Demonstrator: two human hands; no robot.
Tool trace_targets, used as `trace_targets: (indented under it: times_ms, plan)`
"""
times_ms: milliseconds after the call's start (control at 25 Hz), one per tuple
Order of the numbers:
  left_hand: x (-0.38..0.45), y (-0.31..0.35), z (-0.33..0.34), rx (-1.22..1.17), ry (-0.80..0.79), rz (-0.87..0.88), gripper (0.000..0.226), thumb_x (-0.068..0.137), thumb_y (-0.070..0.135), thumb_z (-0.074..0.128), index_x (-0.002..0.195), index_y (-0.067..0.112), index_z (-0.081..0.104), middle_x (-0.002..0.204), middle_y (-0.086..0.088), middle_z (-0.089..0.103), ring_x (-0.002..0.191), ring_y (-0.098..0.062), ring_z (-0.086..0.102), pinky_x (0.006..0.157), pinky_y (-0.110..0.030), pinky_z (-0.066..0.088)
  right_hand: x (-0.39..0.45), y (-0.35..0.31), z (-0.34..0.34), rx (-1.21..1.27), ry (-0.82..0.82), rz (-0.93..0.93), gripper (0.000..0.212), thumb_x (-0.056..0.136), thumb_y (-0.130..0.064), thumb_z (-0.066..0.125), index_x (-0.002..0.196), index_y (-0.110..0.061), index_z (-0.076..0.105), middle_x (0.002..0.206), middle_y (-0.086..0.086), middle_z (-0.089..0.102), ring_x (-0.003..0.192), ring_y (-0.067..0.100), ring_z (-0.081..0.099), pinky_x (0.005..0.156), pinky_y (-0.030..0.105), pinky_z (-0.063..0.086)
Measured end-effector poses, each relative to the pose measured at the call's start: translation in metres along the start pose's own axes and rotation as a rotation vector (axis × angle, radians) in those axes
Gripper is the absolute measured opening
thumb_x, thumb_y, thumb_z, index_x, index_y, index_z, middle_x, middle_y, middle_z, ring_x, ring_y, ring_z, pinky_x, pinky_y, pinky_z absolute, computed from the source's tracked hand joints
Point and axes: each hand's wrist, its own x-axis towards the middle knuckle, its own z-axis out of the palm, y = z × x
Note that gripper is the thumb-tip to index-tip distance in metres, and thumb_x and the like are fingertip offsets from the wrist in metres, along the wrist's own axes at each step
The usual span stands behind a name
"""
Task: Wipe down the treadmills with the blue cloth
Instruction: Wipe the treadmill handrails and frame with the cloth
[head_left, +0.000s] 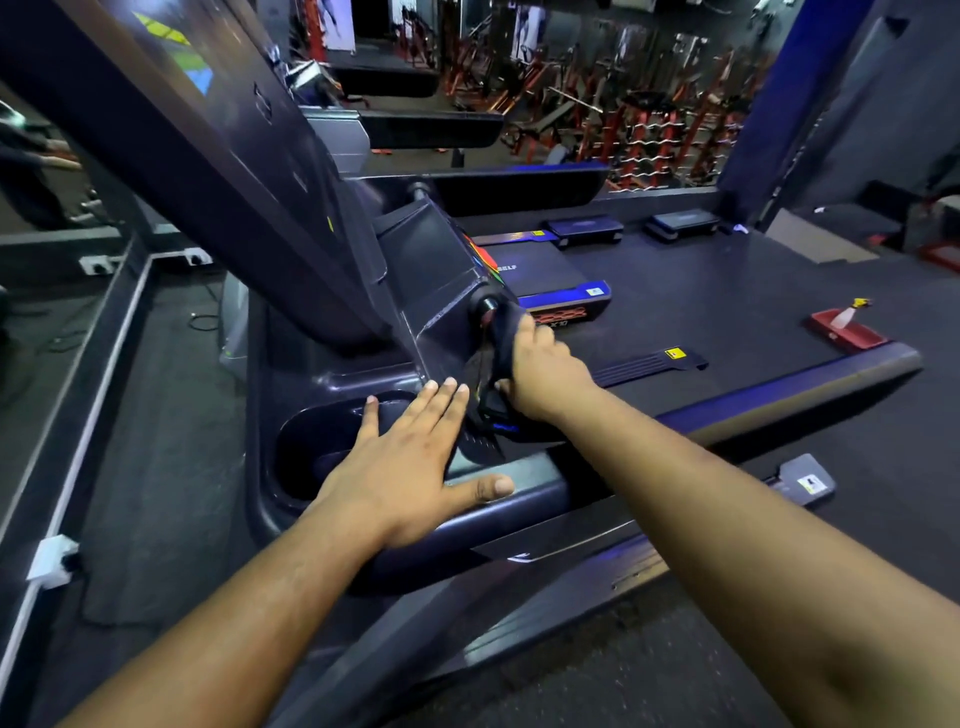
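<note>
Dark cloth (501, 343) gripped in right hand (545, 371) against treadmill console (441, 270); left hand (400, 467) fingers spread flat.

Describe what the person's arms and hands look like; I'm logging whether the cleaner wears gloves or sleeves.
Both hands, left hand and right hand, are bare, without gloves. Both forearms are bare as far as the frame shows, with no sleeves. No watch, ring or wristband is visible.

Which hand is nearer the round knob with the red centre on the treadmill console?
Right. The right hand grips the cloth just below the knob, the cloth reaching it. The left hand lies flat over the cup holder, lower and further away.
</note>
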Motion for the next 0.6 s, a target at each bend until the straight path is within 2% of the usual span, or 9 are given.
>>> trace_targets:
  times_ms: [80,120,200,280,360,480,600]
  plan:
    - [0.001,0.000,0.000,-0.006,0.000,-0.006,0.117,0.062,0.100,-0.003,0.154,0.030,-0.020,0.160,0.017,-0.025,0.145,0.001,-0.026,0.121,-0.056,-0.009,0.014,-0.008,0.002,-0.153,0.033,-0.117,0.098,0.089,-0.031,0.064,0.156,-0.016,-0.005,0.159,0.022,0.011,0.138,0.046,0.031,0.100,0.059,0.045]
    - [0.000,0.000,0.000,-0.008,-0.006,-0.007,0.116,0.063,0.100,-0.003,0.154,0.030,-0.020,0.161,0.017,-0.024,0.145,0.001,-0.026,0.121,-0.056,-0.009,0.015,-0.007,0.000,-0.189,-0.004,-0.188,0.100,0.089,-0.031,0.065,0.156,-0.022,-0.009,0.163,0.020,-0.003,0.144,0.047,0.018,0.101,0.061,0.043]
    - [-0.002,0.000,-0.001,-0.007,-0.004,-0.005,0.113,0.066,0.098,-0.002,0.154,0.030,-0.019,0.161,0.016,-0.023,0.145,0.000,-0.025,0.121,-0.056,-0.009,0.009,0.008,-0.005,-0.214,-0.096,-0.305,0.096,0.090,-0.032,0.062,0.156,-0.030,-0.008,0.163,0.007,-0.025,0.150,0.042,-0.009,0.106,0.068,0.033]
    - [-0.002,-0.001,-0.001,-0.004,0.007,-0.006,0.113,0.066,0.097,-0.003,0.155,0.029,-0.018,0.162,0.016,-0.022,0.146,0.000,-0.025,0.120,-0.056,-0.010,-0.002,0.025,-0.005,-0.250,-0.164,-0.374,0.091,0.091,-0.032,0.059,0.157,-0.033,-0.003,0.160,-0.003,-0.034,0.149,0.036,-0.024,0.109,0.073,0.021]
    - [-0.001,0.000,0.000,-0.002,0.001,-0.003,0.113,0.067,0.098,-0.001,0.155,0.029,-0.018,0.162,0.016,-0.022,0.145,0.000,-0.025,0.120,-0.057,-0.009,-0.007,0.034,-0.001,-0.235,-0.154,-0.371,0.095,0.088,-0.038,0.063,0.157,-0.036,-0.002,0.160,-0.006,-0.033,0.149,0.033,-0.023,0.111,0.072,0.018]
    - [0.002,-0.002,-0.001,-0.010,-0.012,-0.010,0.113,0.067,0.098,0.004,0.155,0.030,-0.017,0.161,0.017,-0.023,0.145,0.000,-0.026,0.120,-0.058,-0.009,0.014,0.017,0.004,-0.147,-0.033,-0.306,0.100,0.086,-0.051,0.066,0.154,-0.043,-0.006,0.164,-0.004,-0.023,0.153,0.033,-0.007,0.114,0.067,0.023]
    - [0.001,-0.001,-0.001,-0.001,-0.015,-0.016,0.112,0.068,0.097,0.006,0.155,0.030,-0.016,0.161,0.017,-0.022,0.145,0.000,-0.025,0.120,-0.057,-0.010,0.030,0.005,0.001,-0.040,-0.023,-0.274,0.096,0.088,-0.041,0.067,0.155,-0.043,-0.001,0.166,0.001,-0.016,0.151,0.035,0.009,0.115,0.055,0.031]
